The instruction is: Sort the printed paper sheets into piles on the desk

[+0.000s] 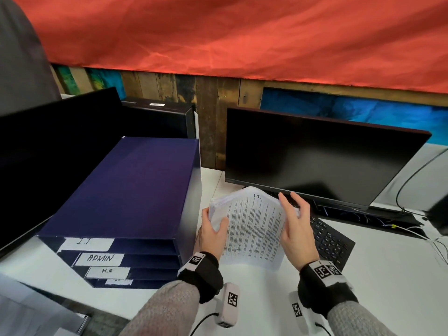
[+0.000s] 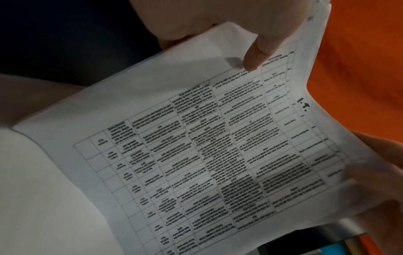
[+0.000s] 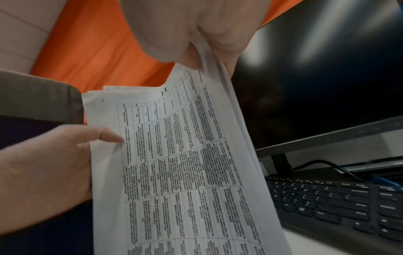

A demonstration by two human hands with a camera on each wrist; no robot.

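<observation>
both hands held one thick stack of white printed paper sheets (image 1: 252, 226) between them, lifted off the white desk (image 1: 363, 275) just right of the dark blue cardboard sorting box (image 1: 135, 190). left hand (image 1: 213, 232) grasped the stack's left edge, its thumb (image 2: 255, 57) pressed on the top sheet and its fingers tucked behind the pile. right hand (image 1: 297, 229) closed on the stack's right edge, thumb on the printed face, fingers behind. the top sheet carried a dense printed table and the handwritten heading "i.t.", and it bowed upward between the two hands. the box stood left of the stack, its front slots labelled "i.t", "admin" and "h.r". right of the box, behind the stack, stood a black monitor (image 1: 315, 156), with a black keyboard (image 1: 332, 241) partly under the right hand.
</observation>
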